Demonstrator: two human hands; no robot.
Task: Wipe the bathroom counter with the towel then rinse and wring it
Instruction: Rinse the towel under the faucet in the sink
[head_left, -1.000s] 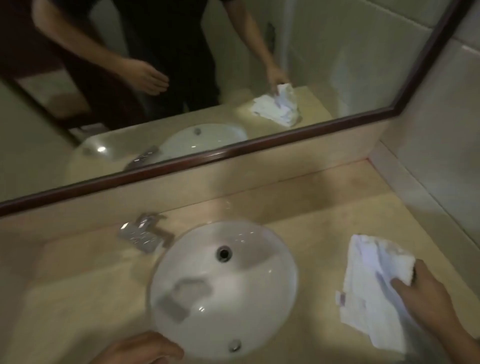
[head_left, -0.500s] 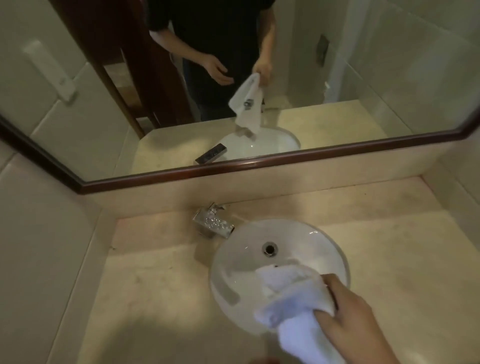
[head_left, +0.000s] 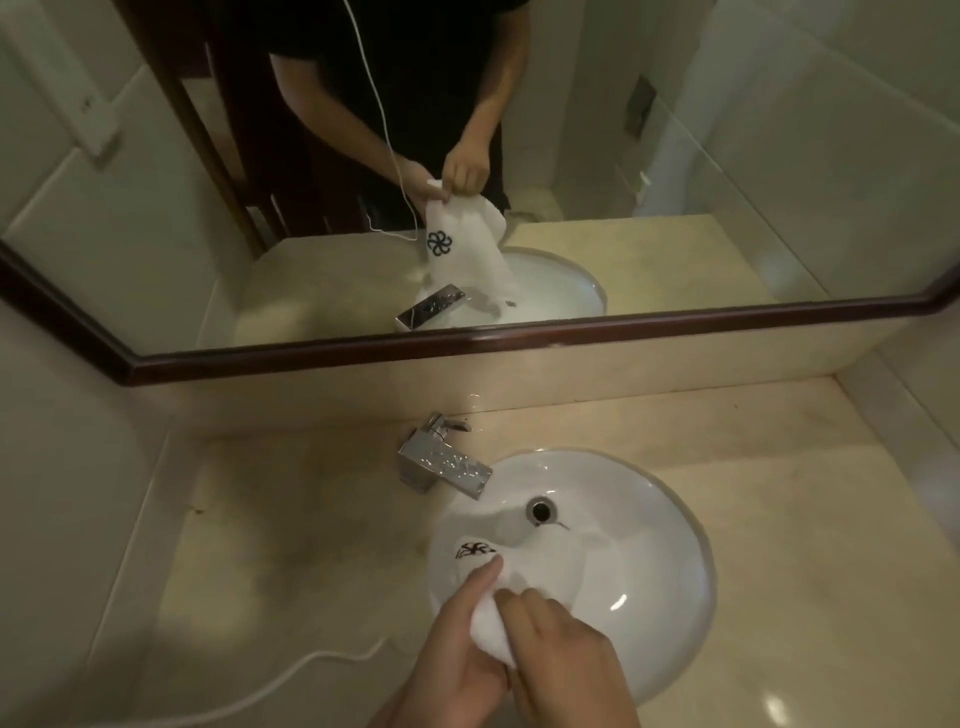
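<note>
beige stone bench (head_left: 291, 545) runs below a dark-framed mirror (head_left: 727, 156), with a white oval basin (head_left: 670, 525) sunk into it and a square chrome faucet (head_left: 447, 462) at the basin's far-left rim. both hands are over the near side of the basin: the left hand (head_left: 457, 639) and the right hand (head_left: 566, 654) each grip the bunched top of the white towel (head_left: 543, 558). its loose end, with a dark flower mark, hangs down into the bowl. no water shows at the faucet, so rinsing looks not yet begun.

risks, as i judge them:
- freeing one hand for the faucet could let the towel slump across the bowl.
- twisting it too near the rim would drip onto the bench.
- splashes could reach the white cable (head_left: 291, 675) lying on the bench left of the hands.
</note>
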